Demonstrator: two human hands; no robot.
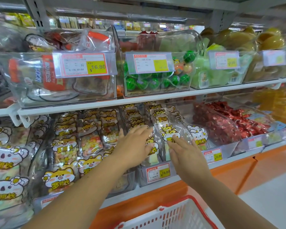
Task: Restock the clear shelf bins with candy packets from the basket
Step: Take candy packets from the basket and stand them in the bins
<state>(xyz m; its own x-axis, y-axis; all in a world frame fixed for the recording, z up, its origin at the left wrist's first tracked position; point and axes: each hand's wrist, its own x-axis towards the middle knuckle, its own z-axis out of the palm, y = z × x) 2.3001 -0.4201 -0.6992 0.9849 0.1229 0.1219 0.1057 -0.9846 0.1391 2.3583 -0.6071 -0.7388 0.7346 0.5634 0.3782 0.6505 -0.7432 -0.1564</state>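
Both hands reach into the lower shelf, w/ neither pinching anything; left hand (135, 144) is flat, fingers straight and close together, laid vs. the front of the candy packets (166, 129) standing in the clear bin (143, 178) at centre; right hand (186, 154) is just beside it, fingers also straight and slightly spread, tips at the bin's curved clear side wall, tho whether they touch plastic or packet can't be told; packets are clear w/ a yellow cartoon cat printed on top, upright in rows; a price tag (158, 172) reading 16.80 sits on the bin front; red-rimmed basket (172, 217) is at bottom edge, below the wrists, contents not visible; similar cat packets (64, 146) fill the bin to the left; red wrapped sweets (221, 123) lie in the bin to the right.
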